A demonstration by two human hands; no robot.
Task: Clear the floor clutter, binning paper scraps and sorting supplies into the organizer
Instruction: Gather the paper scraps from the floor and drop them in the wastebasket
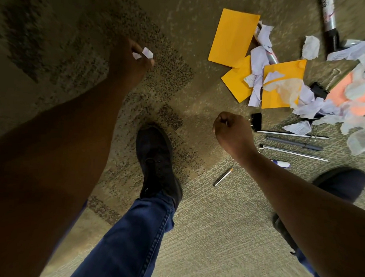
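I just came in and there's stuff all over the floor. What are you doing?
A person is tidying up. The left hand is closed on small white paper scraps. The right hand is a fist beside a black binder clip; whether it holds the clip is unclear. Yellow envelopes, crumpled paper and pens lie on the carpet.

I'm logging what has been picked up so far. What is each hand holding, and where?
The left hand is closed on white paper scraps, whose ends poke out. The right hand is fisted; its contents cannot be told.
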